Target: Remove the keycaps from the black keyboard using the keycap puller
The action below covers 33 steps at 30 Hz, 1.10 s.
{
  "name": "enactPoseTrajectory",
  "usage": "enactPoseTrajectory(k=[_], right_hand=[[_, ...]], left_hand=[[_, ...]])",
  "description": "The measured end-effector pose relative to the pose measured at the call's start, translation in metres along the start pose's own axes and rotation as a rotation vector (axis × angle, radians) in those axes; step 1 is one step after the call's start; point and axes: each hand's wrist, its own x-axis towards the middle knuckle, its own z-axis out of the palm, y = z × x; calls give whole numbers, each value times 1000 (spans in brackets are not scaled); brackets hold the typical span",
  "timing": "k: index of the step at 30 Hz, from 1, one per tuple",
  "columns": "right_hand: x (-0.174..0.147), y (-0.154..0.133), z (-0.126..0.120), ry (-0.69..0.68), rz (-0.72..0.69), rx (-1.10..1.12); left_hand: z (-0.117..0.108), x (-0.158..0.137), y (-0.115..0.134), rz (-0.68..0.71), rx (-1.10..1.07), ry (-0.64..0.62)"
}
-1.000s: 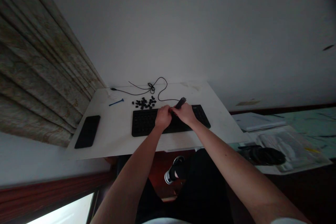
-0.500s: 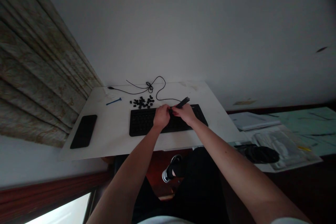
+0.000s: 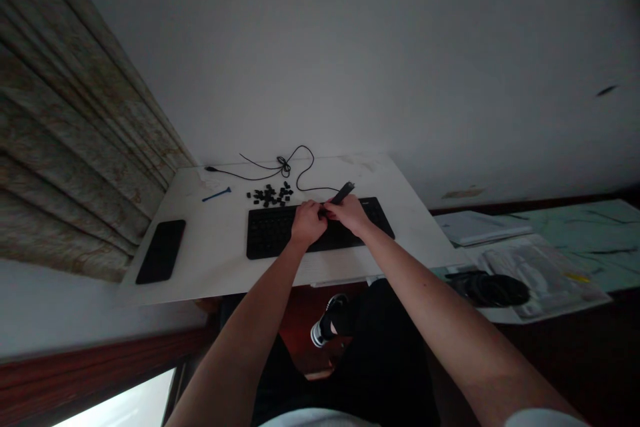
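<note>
A black keyboard (image 3: 270,230) lies on the white table, its middle covered by both hands. My right hand (image 3: 349,212) is closed round a dark, slim, stick-shaped tool (image 3: 343,192). The tool's upper end points up and to the right; its lower end is hidden among the fingers. Close beside it, my left hand (image 3: 308,221) rests over the keyboard with its fingers curled together at the tool's lower end. Whatever those fingers pinch is too small to make out. Several loose black keycaps (image 3: 270,196) lie in a pile just behind the keyboard.
A black cable (image 3: 311,163), tied in a loop, runs along the table's back. On the left are a blue stick-like tool (image 3: 217,194) and a black phone (image 3: 161,251). A curtain (image 3: 90,113) hangs at left; papers (image 3: 483,228) and a black object (image 3: 493,288) lie right.
The tool in my right hand has tilted slightly and shifted a little left. My left hand stays beside it over the keyboard. The view has moved slightly.
</note>
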Motion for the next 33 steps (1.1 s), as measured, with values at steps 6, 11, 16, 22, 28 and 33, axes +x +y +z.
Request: enactPoseTrajectory(k=[6, 11, 16, 22, 28, 33], right_hand=[[-4, -22, 5, 31, -157, -461], [-6, -28, 8, 21, -239, -590], [-4, -28, 10, 31, -245, -647], [-3, -27, 11, 23, -249, -666], [-5, -25, 13, 26, -265, -673], [-4, -25, 13, 24, -275, -691]], left_hand=[[2, 0, -1, 28, 42, -12], [2, 3, -6, 27, 9, -38], [1, 3, -12, 74, 24, -93], [3, -2, -14, 91, 14, -76], [3, -4, -10, 109, 101, -79], [2, -4, -9, 119, 159, -87]])
